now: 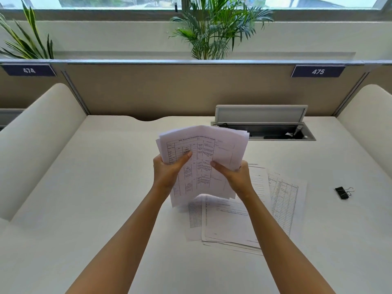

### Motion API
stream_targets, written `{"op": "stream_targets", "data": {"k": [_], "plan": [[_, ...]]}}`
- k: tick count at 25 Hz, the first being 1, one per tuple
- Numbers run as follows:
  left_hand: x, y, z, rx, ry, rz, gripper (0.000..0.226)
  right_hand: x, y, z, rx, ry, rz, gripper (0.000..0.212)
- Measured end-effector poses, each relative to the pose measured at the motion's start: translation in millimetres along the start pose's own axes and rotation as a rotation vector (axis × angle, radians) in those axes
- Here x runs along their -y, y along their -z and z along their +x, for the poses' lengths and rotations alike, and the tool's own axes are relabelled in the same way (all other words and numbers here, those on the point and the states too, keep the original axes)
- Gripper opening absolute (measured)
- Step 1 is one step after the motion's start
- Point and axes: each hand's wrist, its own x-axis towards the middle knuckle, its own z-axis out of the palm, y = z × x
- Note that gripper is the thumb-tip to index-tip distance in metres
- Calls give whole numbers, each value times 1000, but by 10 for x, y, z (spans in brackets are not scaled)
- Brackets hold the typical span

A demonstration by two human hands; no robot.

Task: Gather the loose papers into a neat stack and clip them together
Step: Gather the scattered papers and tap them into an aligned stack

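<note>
Both hands hold up a bundle of printed sheets (201,153) above the white desk (106,187). My left hand (169,170) grips the bundle's left edge, thumb on the front page. My right hand (233,177) grips its right side, thumb on the front too. The sheets are uneven and fan out at the top. Several more loose papers (237,221) lie flat on the desk below and to the right, overlapping untidily. A black binder clip (342,192) lies alone on the desk at the far right.
An open cable box (263,126) with its lid raised sits in the desk at the back right. Beige partition walls close off the back and both sides. Plants (212,28) stand behind the partition.
</note>
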Motion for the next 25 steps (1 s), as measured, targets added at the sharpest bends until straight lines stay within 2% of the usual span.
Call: {"op": "stream_targets", "data": {"k": [6,8,10,12,14,16,20,22,25], "plan": [[-265,42,100,-5,-154,44,36,264,-13,66,-11,168,-45,35],[-333,20,125,-41,-165,65,39,347,-53,93,-63,223,-31,28],[-379,-18,141,-94,-147,61,52,422,-116,123,-159,260,-19,22],[-394,-59,151,-152,-112,58,48,472,-181,159,-262,229,-22,37],[-387,-90,147,-194,-90,38,38,492,-245,178,-344,178,-70,33],[-390,-102,142,-206,-86,18,37,494,-279,192,-371,143,-87,26],[-386,-46,103,-131,-133,23,51,496,-213,160,-257,172,-31,32],[-318,17,95,-55,-160,42,44,356,-121,121,-151,231,-47,33],[-116,85,79,33,-46,48,31,-1,-27,63,-80,156,-152,74]]}}
